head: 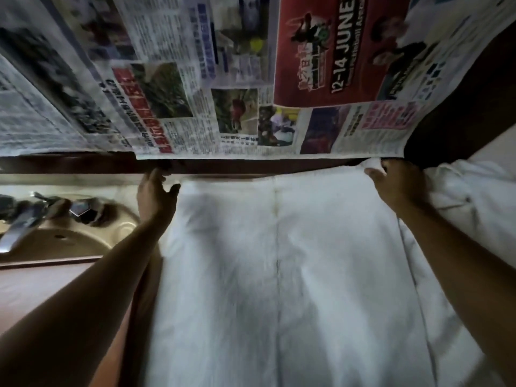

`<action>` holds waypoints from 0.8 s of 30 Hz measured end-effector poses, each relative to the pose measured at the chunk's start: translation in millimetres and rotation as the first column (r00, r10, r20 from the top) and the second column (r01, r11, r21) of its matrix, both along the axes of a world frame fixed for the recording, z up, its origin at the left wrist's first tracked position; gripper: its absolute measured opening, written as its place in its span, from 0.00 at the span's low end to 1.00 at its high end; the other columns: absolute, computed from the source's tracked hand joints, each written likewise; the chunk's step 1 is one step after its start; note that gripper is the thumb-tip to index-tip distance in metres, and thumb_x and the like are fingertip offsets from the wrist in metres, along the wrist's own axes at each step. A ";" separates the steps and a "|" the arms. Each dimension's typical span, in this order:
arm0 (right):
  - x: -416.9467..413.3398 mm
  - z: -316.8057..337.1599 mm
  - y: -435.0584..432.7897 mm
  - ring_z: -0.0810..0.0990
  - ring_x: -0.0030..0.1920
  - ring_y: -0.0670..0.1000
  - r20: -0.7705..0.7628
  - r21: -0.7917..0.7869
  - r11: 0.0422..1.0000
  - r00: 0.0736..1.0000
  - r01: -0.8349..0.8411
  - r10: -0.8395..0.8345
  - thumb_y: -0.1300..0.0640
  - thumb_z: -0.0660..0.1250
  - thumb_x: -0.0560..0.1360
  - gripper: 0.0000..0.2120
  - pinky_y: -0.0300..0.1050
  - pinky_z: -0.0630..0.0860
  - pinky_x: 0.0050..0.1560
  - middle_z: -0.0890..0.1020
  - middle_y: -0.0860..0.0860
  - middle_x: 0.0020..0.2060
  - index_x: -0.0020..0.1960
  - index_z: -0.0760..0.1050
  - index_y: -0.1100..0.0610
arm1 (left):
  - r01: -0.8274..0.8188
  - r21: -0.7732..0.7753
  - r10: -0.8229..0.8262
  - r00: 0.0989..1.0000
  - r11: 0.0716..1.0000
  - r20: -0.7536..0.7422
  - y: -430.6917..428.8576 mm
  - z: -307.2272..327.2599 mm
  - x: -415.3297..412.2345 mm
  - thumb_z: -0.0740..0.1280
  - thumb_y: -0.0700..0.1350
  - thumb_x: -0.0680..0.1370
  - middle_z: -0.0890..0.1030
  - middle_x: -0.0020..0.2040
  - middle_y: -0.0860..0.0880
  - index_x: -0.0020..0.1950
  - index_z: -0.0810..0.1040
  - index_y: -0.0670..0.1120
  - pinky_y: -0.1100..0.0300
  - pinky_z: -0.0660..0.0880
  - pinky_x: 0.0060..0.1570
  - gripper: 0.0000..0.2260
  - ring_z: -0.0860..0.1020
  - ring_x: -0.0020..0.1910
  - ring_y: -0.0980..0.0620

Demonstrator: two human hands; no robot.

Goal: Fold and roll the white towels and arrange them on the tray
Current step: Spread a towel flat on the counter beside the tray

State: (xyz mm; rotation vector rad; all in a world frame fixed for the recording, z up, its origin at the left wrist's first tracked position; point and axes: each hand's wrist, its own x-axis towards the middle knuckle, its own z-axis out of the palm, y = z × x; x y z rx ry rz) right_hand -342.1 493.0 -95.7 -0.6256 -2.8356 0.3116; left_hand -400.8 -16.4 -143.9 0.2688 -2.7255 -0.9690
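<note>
**Towel laid flat, first fold pending**

Towel (279, 261) lies spread lengthwise on the counter (42, 289), its far edge against the back ledge. The step in hand is judged to be squaring the far edge. The next move calls for lifting both far corners together and bringing them over evenly.

Right hand (391, 188) grips the far right corner, fingers curled round bunched cloth. Left hand (156, 196) rests at the far left corner, thumb spread. Whether it pinches cloth cannot be told.

No tray is in view. 1 heap of white linen (474, 191) lies right, sink (69, 241) left.
</note>
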 end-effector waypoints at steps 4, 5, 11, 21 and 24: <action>16.6 16.3 -16.8 0.77 0.59 0.69 -0.100 -0.004 0.998 0.993 0.068 -0.068 0.46 0.72 0.77 0.20 0.61 0.72 0.59 0.80 0.66 0.57 0.59 0.77 0.60 | 0.144 -0.125 -0.147 0.989 0.982 -0.021 23.7 -16.8 65.6 0.74 0.43 0.76 0.77 0.62 0.39 0.66 0.76 0.43 0.43 0.73 0.60 0.20 0.74 0.61 0.36; 28.2 17.9 -28.0 0.74 0.62 0.68 -0.152 0.009 0.998 0.986 0.068 -0.066 0.47 0.71 0.77 0.23 0.61 0.69 0.62 0.78 0.65 0.61 0.66 0.74 0.59 | 0.185 -0.135 -0.191 0.981 0.973 -0.033 30.4 -20.6 85.9 0.73 0.45 0.77 0.77 0.64 0.39 0.68 0.76 0.43 0.41 0.73 0.61 0.20 0.74 0.63 0.36; 172.7 -63.0 -185.2 0.68 0.74 0.65 -0.119 -0.028 0.897 0.893 -0.441 0.435 0.44 0.64 0.79 0.28 0.66 0.65 0.73 0.71 0.60 0.74 0.75 0.72 0.57 | 0.428 -0.292 -0.388 0.903 0.856 0.185 58.9 -61.7 215.7 0.56 0.57 0.81 0.56 0.84 0.48 0.81 0.63 0.53 0.39 0.57 0.77 0.28 0.52 0.83 0.44; 226.3 -104.4 -177.6 0.59 0.80 0.63 0.104 0.039 0.818 0.817 -0.574 0.568 0.42 0.55 0.86 0.29 0.61 0.60 0.78 0.62 0.61 0.80 0.80 0.65 0.58 | 0.391 -0.356 -0.319 0.915 0.849 0.246 13.0 -74.3 244.2 0.50 0.60 0.83 0.54 0.84 0.46 0.83 0.58 0.51 0.38 0.55 0.78 0.29 0.51 0.83 0.44; 269.7 -89.0 -188.6 0.50 0.83 0.58 0.041 -0.026 0.822 0.821 -0.569 0.570 0.43 0.54 0.86 0.29 0.59 0.51 0.81 0.55 0.56 0.83 0.82 0.59 0.54 | 0.408 -0.327 -0.382 0.913 0.852 0.144 28.3 -54.4 301.6 0.54 0.57 0.83 0.55 0.84 0.47 0.83 0.60 0.51 0.43 0.51 0.79 0.28 0.50 0.83 0.45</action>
